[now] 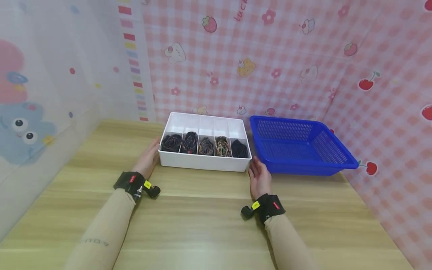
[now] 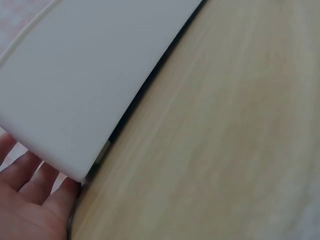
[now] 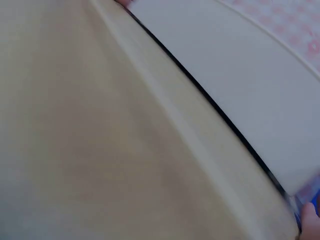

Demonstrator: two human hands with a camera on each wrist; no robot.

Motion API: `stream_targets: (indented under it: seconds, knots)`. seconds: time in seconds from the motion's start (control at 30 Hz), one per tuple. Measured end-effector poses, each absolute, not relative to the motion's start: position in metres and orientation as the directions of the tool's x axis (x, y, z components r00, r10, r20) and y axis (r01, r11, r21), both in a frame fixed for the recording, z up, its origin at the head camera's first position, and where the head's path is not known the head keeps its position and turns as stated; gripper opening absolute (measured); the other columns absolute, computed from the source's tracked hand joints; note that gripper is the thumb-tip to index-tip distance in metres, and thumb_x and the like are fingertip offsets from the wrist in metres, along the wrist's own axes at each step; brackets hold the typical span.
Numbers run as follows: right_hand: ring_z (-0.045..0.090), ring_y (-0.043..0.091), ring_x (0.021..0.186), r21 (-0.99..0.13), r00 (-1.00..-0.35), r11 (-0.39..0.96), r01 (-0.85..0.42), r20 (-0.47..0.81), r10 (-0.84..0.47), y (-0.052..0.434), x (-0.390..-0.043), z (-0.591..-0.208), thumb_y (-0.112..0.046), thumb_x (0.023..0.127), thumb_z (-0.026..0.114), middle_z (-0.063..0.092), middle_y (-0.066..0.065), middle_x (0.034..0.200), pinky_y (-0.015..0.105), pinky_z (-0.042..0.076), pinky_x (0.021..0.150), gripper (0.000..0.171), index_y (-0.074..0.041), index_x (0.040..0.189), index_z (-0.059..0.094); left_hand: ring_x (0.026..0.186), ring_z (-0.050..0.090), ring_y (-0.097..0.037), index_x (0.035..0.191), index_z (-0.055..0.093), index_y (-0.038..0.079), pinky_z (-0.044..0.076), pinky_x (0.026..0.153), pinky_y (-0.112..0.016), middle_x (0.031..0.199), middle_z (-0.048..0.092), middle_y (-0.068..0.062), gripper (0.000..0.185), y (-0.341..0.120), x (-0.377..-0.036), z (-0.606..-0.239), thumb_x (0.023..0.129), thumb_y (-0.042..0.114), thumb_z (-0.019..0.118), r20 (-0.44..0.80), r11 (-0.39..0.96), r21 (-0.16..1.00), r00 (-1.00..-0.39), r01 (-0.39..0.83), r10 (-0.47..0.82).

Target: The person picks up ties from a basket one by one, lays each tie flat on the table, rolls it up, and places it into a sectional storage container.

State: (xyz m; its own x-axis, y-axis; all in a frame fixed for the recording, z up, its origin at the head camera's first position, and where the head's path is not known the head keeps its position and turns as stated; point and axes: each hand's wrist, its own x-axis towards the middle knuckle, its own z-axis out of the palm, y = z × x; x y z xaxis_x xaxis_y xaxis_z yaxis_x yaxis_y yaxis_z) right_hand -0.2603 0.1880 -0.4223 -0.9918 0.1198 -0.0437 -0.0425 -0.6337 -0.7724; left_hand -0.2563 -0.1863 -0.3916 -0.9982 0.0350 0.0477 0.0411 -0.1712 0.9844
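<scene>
A white divided storage box [image 1: 204, 162] stands toward the back of the table. Rolled dark and patterned cloth pieces [image 1: 206, 146] fill the near part of its several compartments; the far part shows bare white dividers. My left hand [image 1: 147, 159] lies along the box's left end, and in the left wrist view its fingers [image 2: 42, 181] reach round the near corner, held fairly straight against the side. My right hand [image 1: 260, 180] is at the near right corner, fingers extended between the box and a blue basket [image 1: 303, 167]. Only a small part of it enters the right wrist view.
The blue perforated basket, with nothing seen inside, stands close to the box's right. The wood-grain table [image 1: 202, 225] stretches toward me. A pink checked cloth [image 1: 229, 93] hangs behind the box, and more printed cloth covers both sides.
</scene>
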Motion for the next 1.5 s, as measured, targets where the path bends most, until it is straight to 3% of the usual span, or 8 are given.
stream_targets:
  seconds: [0.3, 0.5, 0.77, 1.0, 1.5]
  knots:
    - [0.015, 0.028, 0.145, -0.81, -0.999, -0.585, -0.027, 0.039, -0.007, 0.204, -0.268, -0.438, -0.013, 0.104, 0.029, 0.017, 0.02, 0.157, 0.036, 0.012, 0.117, 0.051, 0.006, 0.15, 0.017, 0.141, 0.022, -0.037, 0.151, 0.017, -0.005, 0.019, 0.114, -0.045, 0.156, 0.017, -0.023, 0.054, -0.175, -0.25, -0.399, 0.105, 0.015, 0.035, 0.039, -0.181, 0.983, -0.998, 0.029, 0.053]
    - [0.019, 0.026, 0.144, -0.778, -0.999, -0.628, -0.021, 0.042, -0.018, 0.202, -0.27, -0.433, -0.016, 0.104, 0.032, 0.02, 0.02, 0.157, 0.034, 0.017, 0.116, 0.052, 0.004, 0.151, 0.021, 0.141, 0.022, -0.034, 0.152, 0.014, -0.004, 0.021, 0.114, -0.043, 0.157, 0.015, -0.022, 0.059, -0.172, -0.251, -0.393, 0.103, 0.016, 0.041, 0.069, -0.153, 0.986, -0.996, 0.06, 0.053]
    - [0.021, 0.025, 0.143, -0.747, -0.998, -0.662, 0.066, -0.058, -0.034, 0.194, -0.263, -0.436, -0.015, 0.104, 0.031, 0.022, 0.017, 0.156, 0.035, 0.015, 0.116, 0.05, 0.003, 0.15, 0.023, 0.141, 0.022, -0.032, 0.152, 0.016, -0.003, 0.023, 0.113, -0.043, 0.157, 0.015, -0.021, 0.057, -0.184, -0.244, -0.397, 0.103, 0.012, 0.041, 0.026, -0.116, 0.993, -0.999, 0.022, 0.031]
    - [0.019, 0.027, 0.144, -0.727, -0.999, -0.686, 0.025, 0.0, -0.037, 0.192, -0.269, -0.433, -0.017, 0.104, 0.035, 0.02, 0.02, 0.157, 0.034, 0.016, 0.116, 0.052, 0.005, 0.149, 0.023, 0.142, 0.022, -0.032, 0.151, 0.017, -0.004, 0.023, 0.113, -0.043, 0.157, 0.016, -0.021, 0.059, -0.185, -0.247, -0.396, 0.102, 0.013, 0.044, 0.065, -0.144, 0.988, -0.998, 0.062, 0.021]
    - [0.018, 0.027, 0.145, -0.734, -0.999, -0.677, 0.052, -0.032, -0.042, 0.191, -0.275, -0.424, -0.015, 0.105, 0.03, 0.02, 0.021, 0.157, 0.035, 0.015, 0.116, 0.051, 0.006, 0.15, 0.019, 0.14, 0.024, -0.031, 0.151, 0.019, -0.004, 0.023, 0.113, -0.043, 0.156, 0.019, -0.021, 0.057, -0.189, -0.252, -0.393, 0.102, 0.012, 0.043, 0.069, -0.143, 0.988, -0.998, 0.066, 0.016]
